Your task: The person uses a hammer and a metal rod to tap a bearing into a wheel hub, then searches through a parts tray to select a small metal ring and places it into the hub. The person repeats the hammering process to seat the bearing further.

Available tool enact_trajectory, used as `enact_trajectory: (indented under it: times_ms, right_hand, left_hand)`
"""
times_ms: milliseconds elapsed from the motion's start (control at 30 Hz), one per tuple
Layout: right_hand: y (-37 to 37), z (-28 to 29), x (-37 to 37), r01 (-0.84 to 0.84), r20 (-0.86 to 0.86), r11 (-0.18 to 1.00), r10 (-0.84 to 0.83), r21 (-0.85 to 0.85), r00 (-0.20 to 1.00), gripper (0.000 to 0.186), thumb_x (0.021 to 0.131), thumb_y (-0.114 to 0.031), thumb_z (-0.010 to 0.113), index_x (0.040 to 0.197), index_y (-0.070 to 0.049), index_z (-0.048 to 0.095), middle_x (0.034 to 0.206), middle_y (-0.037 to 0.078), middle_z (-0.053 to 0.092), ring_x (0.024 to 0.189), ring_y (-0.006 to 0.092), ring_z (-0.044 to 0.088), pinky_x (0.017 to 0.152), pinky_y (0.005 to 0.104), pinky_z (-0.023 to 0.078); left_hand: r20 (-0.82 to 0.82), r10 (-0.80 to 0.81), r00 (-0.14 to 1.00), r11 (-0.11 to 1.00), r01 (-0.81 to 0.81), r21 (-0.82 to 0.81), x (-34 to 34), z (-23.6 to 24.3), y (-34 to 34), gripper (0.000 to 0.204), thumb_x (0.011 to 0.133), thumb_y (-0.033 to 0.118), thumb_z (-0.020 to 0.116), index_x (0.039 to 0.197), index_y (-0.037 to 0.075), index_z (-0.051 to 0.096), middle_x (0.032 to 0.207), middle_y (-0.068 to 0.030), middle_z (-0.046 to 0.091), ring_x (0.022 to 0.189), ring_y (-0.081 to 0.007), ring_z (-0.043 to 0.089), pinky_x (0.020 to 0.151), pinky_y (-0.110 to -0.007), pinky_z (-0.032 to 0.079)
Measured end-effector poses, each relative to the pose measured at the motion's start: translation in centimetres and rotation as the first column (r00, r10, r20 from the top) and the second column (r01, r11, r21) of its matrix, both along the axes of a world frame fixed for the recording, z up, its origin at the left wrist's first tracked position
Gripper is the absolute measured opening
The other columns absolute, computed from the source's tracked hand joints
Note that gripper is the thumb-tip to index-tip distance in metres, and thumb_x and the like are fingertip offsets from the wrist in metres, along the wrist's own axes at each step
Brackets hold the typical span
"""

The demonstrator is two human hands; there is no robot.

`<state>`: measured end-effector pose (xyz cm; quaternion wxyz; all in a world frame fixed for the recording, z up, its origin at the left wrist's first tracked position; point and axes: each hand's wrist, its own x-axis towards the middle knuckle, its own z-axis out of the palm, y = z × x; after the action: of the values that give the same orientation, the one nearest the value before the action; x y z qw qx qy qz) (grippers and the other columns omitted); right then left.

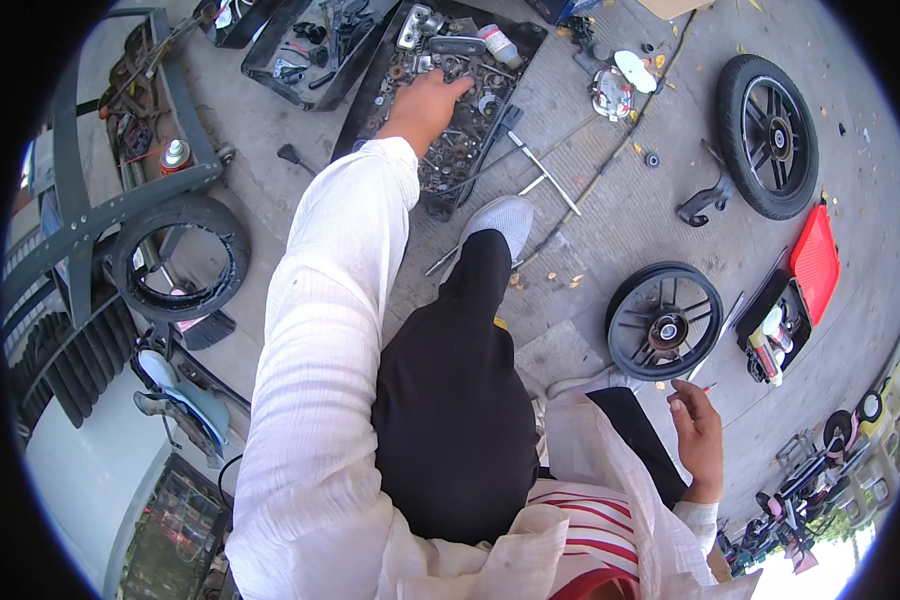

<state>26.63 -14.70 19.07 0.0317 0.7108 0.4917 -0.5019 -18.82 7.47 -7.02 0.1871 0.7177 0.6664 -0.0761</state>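
Left hand digging in a tray of small metal parts

The left hand [425, 105], its grip loosely curled, fingertips touch nuts in the black tray [370, 100]; whether it holds any, I cannot tell. The right hand [698, 430] hovers half-open, empty, near a wheel [663, 320].

We see our left hand [425, 100] in the tray of small parts [375, 95] ahead. Our right hand [698, 435] hangs low on the right, near one wheel [663, 320]; another wheel [768, 135] lies farther off, a toolbox [795, 295] between them.
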Motion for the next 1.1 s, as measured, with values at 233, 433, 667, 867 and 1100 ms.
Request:
enact_trajectory:
  times_ms: [233,433,667,867,1100]
  right_hand:
    - [0.2,0.6,0.1,-0.004,0.011,0.999,0.003,0.038,1.0,0.027,0.094,-0.011,0.057,0.119,0.0,0.059,0.092,0.006,0.061,0.086,0.0148,0.056,0.08,0.0282,0.045]
    - [-0.4,0.3,0.4,0.041,0.008,0.999,-0.041,0.015,0.999,0.027,0.092,-0.01,0.059,0.118,-0.001,0.06,0.091,0.006,0.062,0.083,0.0149,0.055,0.077,0.0285,0.046]
    - [-0.2,0.0,0.4,0.016,0.001,0.999,-0.016,0.044,1.0,0.028,0.092,-0.01,0.059,0.118,-0.001,0.06,0.092,0.007,0.063,0.083,0.0154,0.055,0.075,0.0285,0.046]
    - [0.2,0.2,0.0,0.01,0.016,0.999,-0.011,0.043,1.0,0.027,0.091,-0.009,0.059,0.116,0.0,0.06,0.092,0.008,0.063,0.082,0.0167,0.055,0.076,0.0294,0.046]
    - [0.0,0.0,0.0,0.013,0.01,0.999,-0.013,0.052,1.0,0.027,0.091,-0.009,0.059,0.116,0.0,0.06,0.092,0.008,0.063,0.081,0.0171,0.055,0.076,0.0296,0.046]
  left_hand:
    - [0.043,-0.077,0.996,0.997,0.076,0.013,-5.6,0.5,-8.8,0.045,0.088,0.005,0.048,0.126,0.028,0.059,0.113,-0.0152,0.06,0.102,-0.0344,0.063,0.086,-0.045,0.049]
    - [-0.057,-0.007,0.998,0.939,-0.013,-0.344,-4.5,4.0,-9.6,0.042,0.083,0.0,0.052,0.116,0.022,0.066,0.112,-0.0151,0.061,0.103,-0.0353,0.061,0.086,-0.042,0.051]
    - [0.167,0.238,0.957,0.968,-0.247,0.033,-4.6,4.4,-8.9,0.041,0.08,-0.003,0.052,0.117,0.012,0.062,0.111,-0.0179,0.06,0.1,-0.036,0.061,0.084,-0.045,0.049]
    - [0.557,0.776,0.294,0.602,-0.608,-0.518,-6.4,2.7,-7.6,0.027,0.09,0.006,0.049,0.114,0.002,0.06,0.082,-0.0027,0.059,0.067,-0.0124,0.054,0.06,-0.026,0.044]
    - [0.216,0.368,0.904,0.902,-0.29,-0.32,-3.1,5.9,-9.6,0.035,0.083,0.039,0.066,0.101,0.01,0.066,0.093,-0.0154,0.068,0.088,-0.0323,0.065,0.076,-0.041,0.049]
